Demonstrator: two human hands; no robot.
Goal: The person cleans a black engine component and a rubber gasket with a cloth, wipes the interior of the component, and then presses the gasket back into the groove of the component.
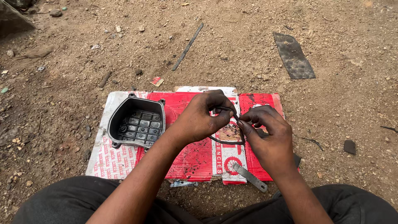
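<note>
Two hands pinching one thin black rubber gasket (227,141) over the flattened red-and-white cardboard (186,159)
1 cardboard sheet on dirt; 1 black finned engine cover (137,122) at its left, open side up; left hand (201,118) and right hand (267,139) each grip the gasket loop; 1 flat metal strip (249,177) below right wrist

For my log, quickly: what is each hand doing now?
Left hand: closed, pinching the thin black rubber loop.
Right hand: closed, pinching the same loop.
</note>
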